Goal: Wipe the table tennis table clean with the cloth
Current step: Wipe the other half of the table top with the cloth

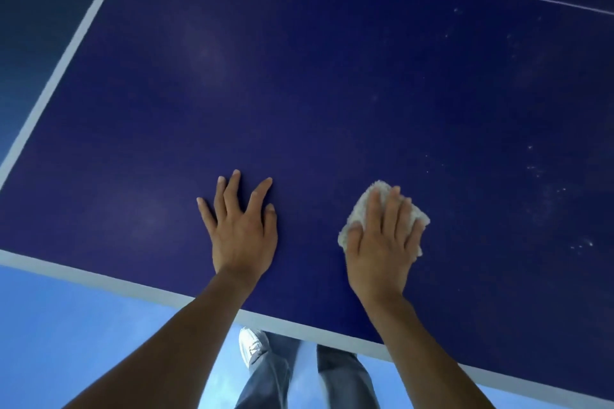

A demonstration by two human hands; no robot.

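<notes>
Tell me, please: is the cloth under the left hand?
No, the cloth lies under the right hand, while the left hand rests flat on the table itself.

crumpled white cloth point(363, 209) flat on dusty blue tt table point(299, 76), nr front edge

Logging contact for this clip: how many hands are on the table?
2. The left hand lies flat, fingers spread, on the table; the right hand, beside it, presses the cloth onto the surface. Neither is hidden.
</notes>
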